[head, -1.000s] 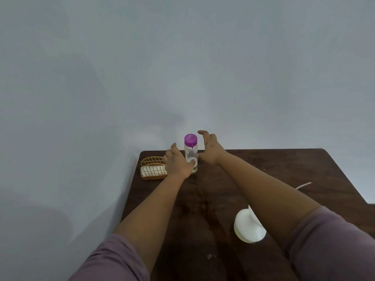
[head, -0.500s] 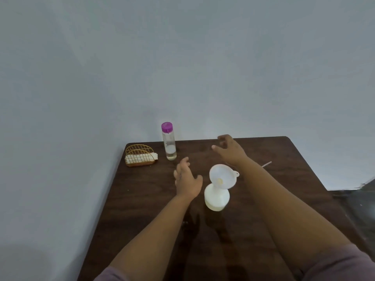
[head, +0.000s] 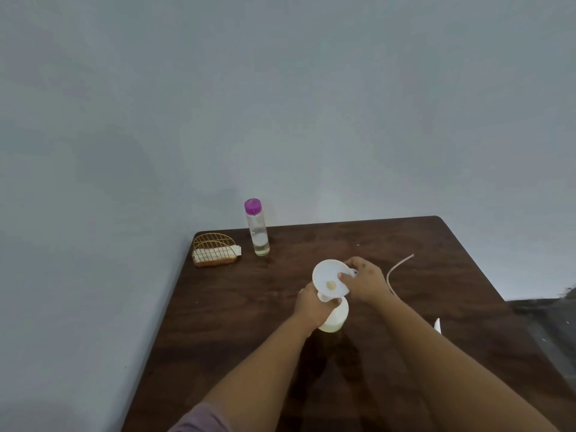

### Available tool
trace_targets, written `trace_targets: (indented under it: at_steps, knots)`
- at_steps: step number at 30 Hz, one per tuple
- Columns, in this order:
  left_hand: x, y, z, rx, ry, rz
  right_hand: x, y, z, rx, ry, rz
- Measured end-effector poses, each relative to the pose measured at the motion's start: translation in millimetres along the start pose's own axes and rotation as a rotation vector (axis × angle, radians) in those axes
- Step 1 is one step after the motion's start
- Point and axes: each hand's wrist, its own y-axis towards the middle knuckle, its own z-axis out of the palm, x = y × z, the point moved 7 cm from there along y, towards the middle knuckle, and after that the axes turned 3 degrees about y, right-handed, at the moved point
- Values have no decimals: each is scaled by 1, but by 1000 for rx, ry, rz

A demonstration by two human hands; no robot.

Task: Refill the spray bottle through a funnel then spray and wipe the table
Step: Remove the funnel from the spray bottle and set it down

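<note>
We see a white spray bottle (head: 335, 316) standing upright near the middle of the dark wooden counter (head: 237, 307), with a white funnel (head: 329, 278) seated in its neck, the wide mouth tipped toward us. The left hand (head: 313, 307) is wrapped around the bottle's upper part just under the funnel, fingers closed on it. The right hand (head: 364, 280) is at the funnel's right rim, its fingers pinched on the edge near the small tab there. Both forearms reach in from the near edge, and a mauve sleeve (head: 199, 419) shows on the left arm at the bottom. At the far left corner of the counter a gold wire basket (head: 215, 246) holds something pale, and just beside it, to the right, stands a clear bottle (head: 257, 232) with a purple cap, a little liquid at its bottom. A thin pale tube (head: 397, 269) lies curved on the counter to the right of the right hand, and a small white piece (head: 437, 325) shows beyond the right forearm, too hidden for us to identify.
</note>
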Motion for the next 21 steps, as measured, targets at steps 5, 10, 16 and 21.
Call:
trace_targets:
  at_steps: [5,10,16,21]
  knots:
    - [3,7,-2,7,88,105,4,12,-14,-63,51,67]
    - [5,12,-1,18,131,127,7,16,-21,-73,18,57]
    - [8,15,2,26,136,114,16,13,-23,-96,-28,-21]
    - [9,18,2,21,138,105,19,14,-19,-85,-52,-43]
